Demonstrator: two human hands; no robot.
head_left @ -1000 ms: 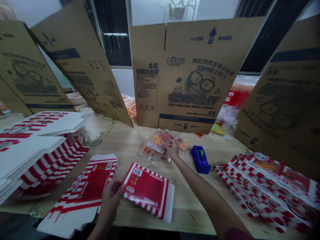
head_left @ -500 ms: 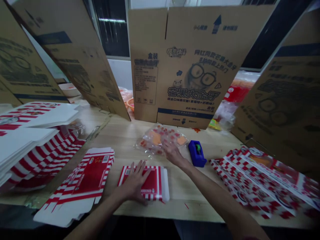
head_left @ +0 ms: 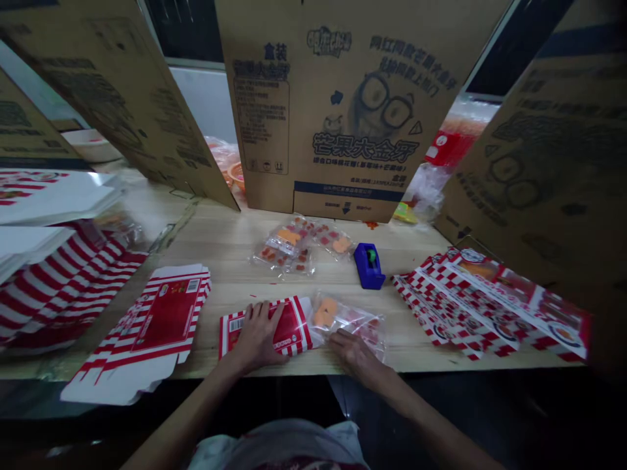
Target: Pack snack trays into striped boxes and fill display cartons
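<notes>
My left hand (head_left: 257, 336) lies flat with spread fingers on a folded red-and-white striped carton (head_left: 267, 331), pressing on its top. My right hand (head_left: 355, 354) is at the lower edge of a clear plastic bag of orange and red gummy candies (head_left: 343, 320), whose upper end lies against the carton's right end. The fingers seem closed on the plastic. Farther back, more candy bags (head_left: 289, 248) lie in a loose heap, about a hand's length from either hand.
A blue tape dispenser (head_left: 369, 266) stands on the wooden table (head_left: 235, 235). Flat printed cartons lie in stacks at left (head_left: 166, 320) and right (head_left: 490, 301). Large cardboard box sheets (head_left: 318, 111) stand upright along the back edge. My shirt (head_left: 279, 447) shows at the bottom.
My right hand has drawn one candy bag from the heap toward me, next to the carton. My left hand has moved onto the carton's top, and the carton looks more folded.
</notes>
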